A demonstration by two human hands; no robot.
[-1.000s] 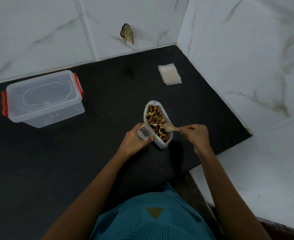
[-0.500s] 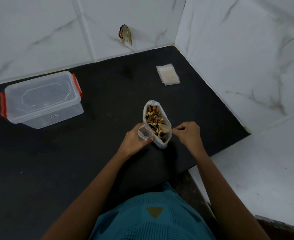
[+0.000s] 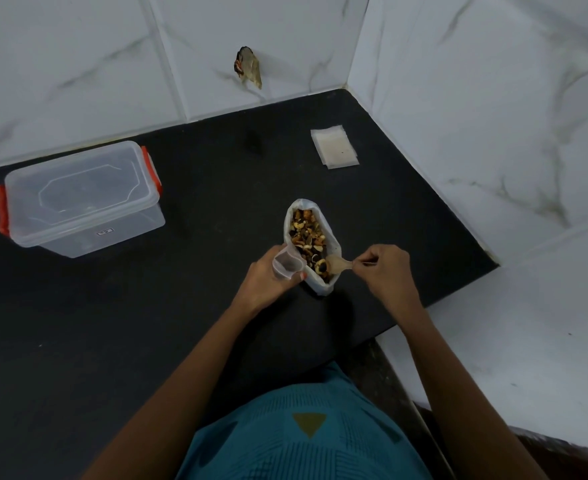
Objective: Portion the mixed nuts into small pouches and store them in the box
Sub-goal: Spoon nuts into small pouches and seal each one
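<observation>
White veined tile walls (image 3: 78, 64) at back & R, meeting in a corner; chipped spot (image 3: 247, 67) on back one. Black matte desk (image 3: 112, 341) set btwn them. Far L on desk: clear box (image 3: 81, 199), lid on, red latches. Centre: open bag (image 3: 322, 289) of nuts (image 3: 308, 233), upright. L hand (image 3: 264, 285) touching bag's L side, R hand (image 3: 386, 271) just R of it. Flat pouch stack (image 3: 334, 147) nr back corner, well apart. Small clear pouch (image 3: 285, 265), mouth open, gripped in curled L fingers. Spoon (image 3: 335, 263) pinched by R fingers, bowl in the nuts.

Left hand (image 3: 268, 280) holds small pouch (image 3: 286, 264); right hand (image 3: 387, 270) dips spoon (image 3: 337, 264) into nut bag (image 3: 311, 244).
</observation>
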